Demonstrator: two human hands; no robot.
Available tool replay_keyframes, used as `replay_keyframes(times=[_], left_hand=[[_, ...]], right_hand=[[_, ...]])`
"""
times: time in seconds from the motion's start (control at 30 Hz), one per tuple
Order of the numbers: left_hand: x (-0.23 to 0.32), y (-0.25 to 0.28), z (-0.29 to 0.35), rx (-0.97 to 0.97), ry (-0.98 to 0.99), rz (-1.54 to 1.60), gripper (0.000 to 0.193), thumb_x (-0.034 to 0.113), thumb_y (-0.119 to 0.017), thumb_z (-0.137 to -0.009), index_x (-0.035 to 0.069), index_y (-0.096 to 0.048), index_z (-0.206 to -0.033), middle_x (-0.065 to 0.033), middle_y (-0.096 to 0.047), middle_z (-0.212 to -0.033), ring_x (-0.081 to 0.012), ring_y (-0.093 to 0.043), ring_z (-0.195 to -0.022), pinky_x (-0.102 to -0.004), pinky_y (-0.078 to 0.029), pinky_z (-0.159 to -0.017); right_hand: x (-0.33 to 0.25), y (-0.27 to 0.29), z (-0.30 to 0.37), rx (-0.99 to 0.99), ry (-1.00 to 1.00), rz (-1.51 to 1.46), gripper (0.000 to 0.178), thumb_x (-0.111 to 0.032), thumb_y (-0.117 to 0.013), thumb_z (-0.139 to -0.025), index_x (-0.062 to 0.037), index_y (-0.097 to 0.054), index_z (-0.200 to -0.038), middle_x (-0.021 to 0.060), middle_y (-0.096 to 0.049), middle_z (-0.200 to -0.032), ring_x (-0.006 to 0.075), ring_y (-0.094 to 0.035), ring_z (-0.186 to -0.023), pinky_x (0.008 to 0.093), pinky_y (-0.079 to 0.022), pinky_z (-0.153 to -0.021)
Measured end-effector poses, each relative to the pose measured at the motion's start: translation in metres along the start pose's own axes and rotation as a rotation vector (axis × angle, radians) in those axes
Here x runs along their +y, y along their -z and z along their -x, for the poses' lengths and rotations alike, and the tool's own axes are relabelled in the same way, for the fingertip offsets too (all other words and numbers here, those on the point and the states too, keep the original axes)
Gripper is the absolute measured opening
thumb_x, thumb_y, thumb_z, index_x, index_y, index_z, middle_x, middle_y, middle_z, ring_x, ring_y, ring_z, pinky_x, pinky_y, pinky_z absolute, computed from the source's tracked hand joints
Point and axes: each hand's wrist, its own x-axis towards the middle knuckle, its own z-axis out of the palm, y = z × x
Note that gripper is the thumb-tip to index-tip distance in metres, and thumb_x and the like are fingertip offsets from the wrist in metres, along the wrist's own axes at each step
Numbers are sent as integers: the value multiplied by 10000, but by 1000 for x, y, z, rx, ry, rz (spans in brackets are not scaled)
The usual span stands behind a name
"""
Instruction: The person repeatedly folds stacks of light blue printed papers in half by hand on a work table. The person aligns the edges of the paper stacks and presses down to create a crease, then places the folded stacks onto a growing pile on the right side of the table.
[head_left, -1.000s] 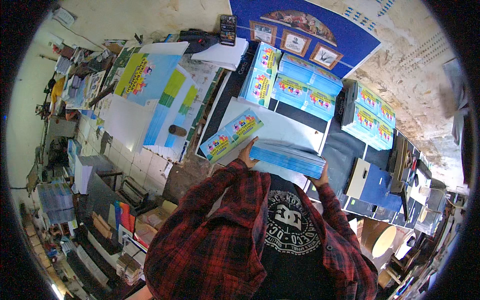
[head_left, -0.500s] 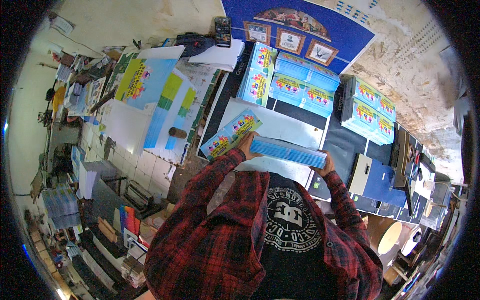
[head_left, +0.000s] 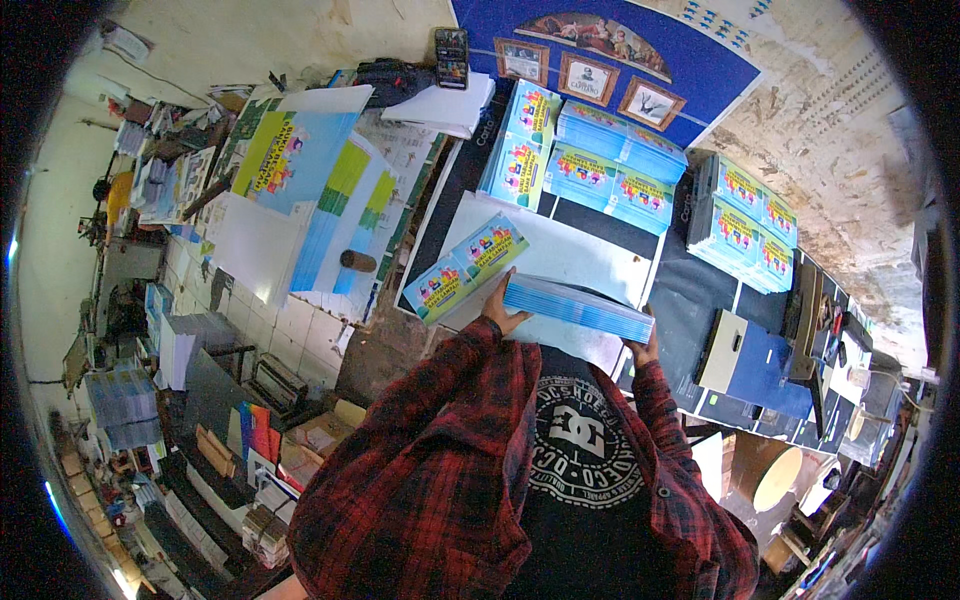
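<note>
A thick stack of blue-edged booklets (head_left: 578,312) stands between my two hands, its layered edges facing me, over a white board (head_left: 600,262) on the table. Closed on its left end is my left hand (head_left: 501,309), thumb on the near side. My right hand (head_left: 645,344) grips the opposite end, its fingers partly hidden. Along the top, the far side of the stack bows a little and shows a dark curved line. Beside my left hand lies a slanted printed cover sheet (head_left: 466,266) in yellow, green and blue with colourful figures.
Behind the board sit stacks of matching booklets (head_left: 612,178), with another group (head_left: 742,225) to the right. Large printed sheets (head_left: 290,160) and a short brown cylinder (head_left: 357,261) occupy the left table. A phone (head_left: 451,58) is at the back. A blue-and-cream folder (head_left: 755,365) lies right.
The stack stays in both hands, and its far top edge now bows slightly. My right hand has slid a little lower on its end. The whole view has shifted slightly.
</note>
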Motion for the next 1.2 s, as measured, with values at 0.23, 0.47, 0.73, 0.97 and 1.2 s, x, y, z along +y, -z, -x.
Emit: replay_keyframes(times=[0.23, 0.47, 0.73, 0.97, 1.2], left_hand=[[-1, 1, 2, -20, -109, -116, 1028, 279, -813, -684, 51, -185, -1466, -231, -391, -1400, -373, -402, -1290, -433, -355, -1048], [-18, 7, 1, -58, -209, -240, 990, 272, -741, -764, 99, -94, -1493, -230, -373, -1420, -376, -426, -1271, -432, -376, -1032], [-27, 8, -3, -28, -211, -329, 912, 269, -743, -754, 133, -197, -1472, -154, -485, -1351, -358, -523, -1172, -447, -426, -965], [-29, 27, -37, -57, -101, -626, 609, 273, -765, -700, 119, -527, -1239, -137, -624, -1148, -348, -582, -1060, -440, -472, -888], [-5, 32, -34, -50, -99, -438, 520, 136, -758, -685, 186, -558, -1162, -127, -650, -1064, -348, -614, -992, -446, -488, -832]], right_hand=[[41, 19, 0, -1, 94, -1, 969, -192, -775, -753, -170, -146, -1491, 65, -475, -1310, 206, -533, -1131, 358, -509, -885], [17, 9, 5, 55, 198, 387, 889, -187, -750, -779, -23, -205, -1462, 189, -355, -1443, 274, -376, -1314, 375, -332, -1064], [-5, 0, 12, 132, 160, 579, 863, -279, -776, -742, -31, -301, -1418, 189, -522, -1285, 266, -513, -1198, 354, -410, -998], [-29, 7, -21, 250, 65, 930, 490, -443, -782, -673, -113, -639, -1006, 143, -673, -945, 349, -637, -925, 421, -513, -772], [-21, 7, -12, 295, 235, 896, 428, -323, -763, -695, -127, -621, -1048, 121, -654, -919, 336, -621, -908, 431, -505, -784]])
